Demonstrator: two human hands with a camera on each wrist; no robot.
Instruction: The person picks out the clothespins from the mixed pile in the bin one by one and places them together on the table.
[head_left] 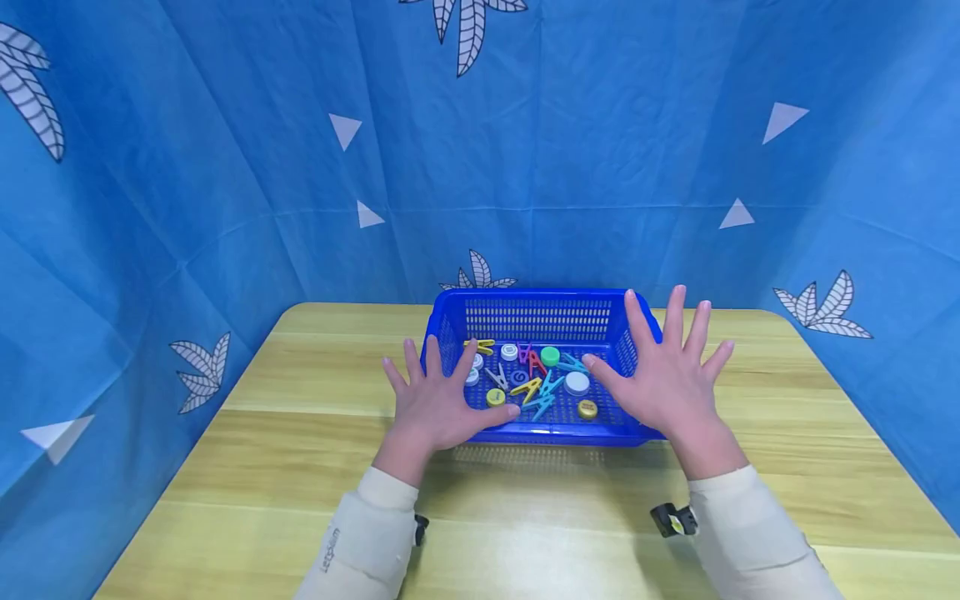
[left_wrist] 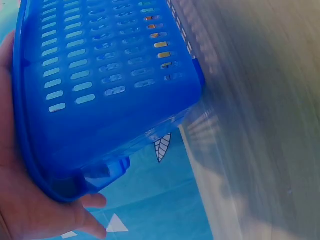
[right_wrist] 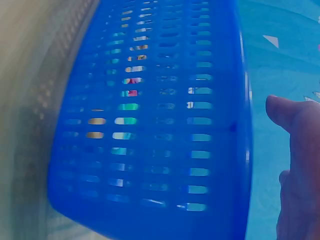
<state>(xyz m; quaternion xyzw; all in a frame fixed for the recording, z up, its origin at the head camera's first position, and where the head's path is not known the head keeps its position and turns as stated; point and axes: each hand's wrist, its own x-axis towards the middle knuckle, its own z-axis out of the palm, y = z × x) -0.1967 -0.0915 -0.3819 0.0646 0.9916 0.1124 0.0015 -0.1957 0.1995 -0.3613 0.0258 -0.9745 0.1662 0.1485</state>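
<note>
A blue plastic basket (head_left: 551,432) with slotted walls stands on the table. Inside lie several small clothespins, among them a red clothespin (head_left: 537,363), a grey clothespin (head_left: 498,379) and a light-blue clothespin (head_left: 542,405). Bottle caps are scattered between them: a green cap (head_left: 550,357), a white cap (head_left: 576,383), a yellow cap (head_left: 496,397) and a gold cap (head_left: 587,409). With fingers spread, my left hand (head_left: 431,410) is at the basket's left front corner, overlapping the rim. At the right end, my right hand (head_left: 670,385) is spread too, its thumb reaching over the basket. Neither hand grips anything.
The basket stands toward the back of a light wooden table (head_left: 536,533). A blue curtain (head_left: 600,150) with white leaves and triangles hangs behind and along both sides. Small black camera mounts sit at both sleeves.
</note>
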